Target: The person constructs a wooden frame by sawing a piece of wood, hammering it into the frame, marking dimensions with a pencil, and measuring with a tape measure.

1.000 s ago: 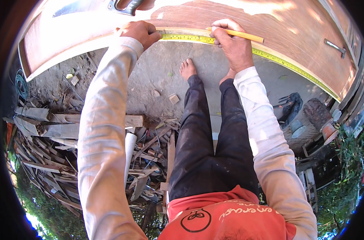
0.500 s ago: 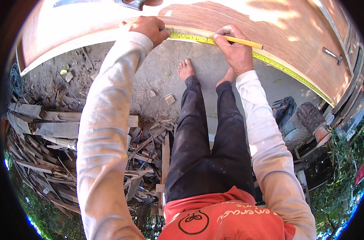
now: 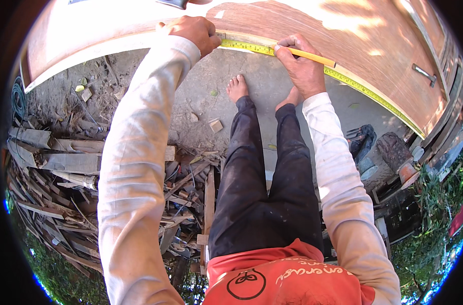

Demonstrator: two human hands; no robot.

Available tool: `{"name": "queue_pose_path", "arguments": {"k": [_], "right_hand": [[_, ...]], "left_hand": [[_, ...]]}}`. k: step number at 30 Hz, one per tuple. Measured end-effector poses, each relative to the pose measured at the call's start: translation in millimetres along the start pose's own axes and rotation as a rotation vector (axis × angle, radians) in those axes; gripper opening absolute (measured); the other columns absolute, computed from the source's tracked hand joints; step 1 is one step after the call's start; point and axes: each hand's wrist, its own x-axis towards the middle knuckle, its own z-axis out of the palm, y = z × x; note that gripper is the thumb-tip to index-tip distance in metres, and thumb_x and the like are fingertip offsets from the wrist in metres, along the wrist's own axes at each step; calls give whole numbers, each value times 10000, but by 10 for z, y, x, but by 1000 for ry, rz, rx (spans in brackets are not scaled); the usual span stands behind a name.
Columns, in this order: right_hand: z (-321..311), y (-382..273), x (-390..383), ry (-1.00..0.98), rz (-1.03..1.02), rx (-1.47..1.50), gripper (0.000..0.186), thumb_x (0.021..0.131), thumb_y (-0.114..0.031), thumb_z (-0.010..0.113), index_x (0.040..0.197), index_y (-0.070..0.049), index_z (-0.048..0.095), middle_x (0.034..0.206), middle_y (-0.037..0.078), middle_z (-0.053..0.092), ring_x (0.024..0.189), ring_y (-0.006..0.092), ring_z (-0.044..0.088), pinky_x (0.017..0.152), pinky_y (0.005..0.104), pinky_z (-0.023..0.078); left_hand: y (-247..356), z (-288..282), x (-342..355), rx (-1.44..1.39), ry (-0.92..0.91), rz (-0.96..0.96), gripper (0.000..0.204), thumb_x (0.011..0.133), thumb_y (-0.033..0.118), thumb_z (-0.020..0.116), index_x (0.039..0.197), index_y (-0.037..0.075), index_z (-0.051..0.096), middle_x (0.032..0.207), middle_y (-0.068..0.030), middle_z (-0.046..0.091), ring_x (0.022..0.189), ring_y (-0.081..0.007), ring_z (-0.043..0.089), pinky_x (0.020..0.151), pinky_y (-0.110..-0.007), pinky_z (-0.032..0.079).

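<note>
While the yellow tape measure (image 3: pixel 313 63) lies along the near edge of the plywood sheet (image 3: pixel 313 25), I judge it must stay flat and taut. My left hand (image 3: pixel 193 31) presses its end down; my right hand (image 3: pixel 302 66), closed on the yellow pencil (image 3: pixel 308 55), should mark squarely. Scrap wood (image 3: pixel 63 173) lies below.

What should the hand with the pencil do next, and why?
Probably press the pencil tip down and make a small mark on the board. The left hand pins the yellow tape along the board's edge, and the right hand holds the pencil with its tip right at the tape, so everything looks lined up for marking.
</note>
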Motion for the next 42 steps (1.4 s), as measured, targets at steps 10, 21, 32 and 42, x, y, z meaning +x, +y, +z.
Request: {"name": "queue_pose_path", "arguments": {"k": [10,21,32,42], "right_hand": [[28,5,8,30,-12,-42,170,860,-196,708,914,-40,669,850,40,681,791,119,614,733,282,498],[-13,57,-11,-36,-39,-23,180,858,-208,713,914,-41,679,849,42,685,769,123,615,714,278,498],[51,80,0,59,-10,2,187,852,-193,698,945,-31,683,870,88,716,807,154,674,734,300,530],[-98,69,87,-11,-57,-73,186,836,-183,696,930,-23,676,845,89,702,777,175,673,727,319,534]], "left_hand": [[22,-84,-18,5,-16,-6,303,849,406,616,928,152,762,866,-83,730,851,-294,690,814,-446,524],[91,-116,-17,78,-84,-36,299,852,399,611,963,165,760,900,-63,736,865,-284,689,834,-468,510],[58,-92,75,22,-98,4,302,831,393,617,949,154,761,888,-77,730,872,-289,687,839,-439,527],[97,-184,107,17,-100,17,317,850,390,603,956,128,747,931,-112,725,892,-323,683,846,-455,526]]}}
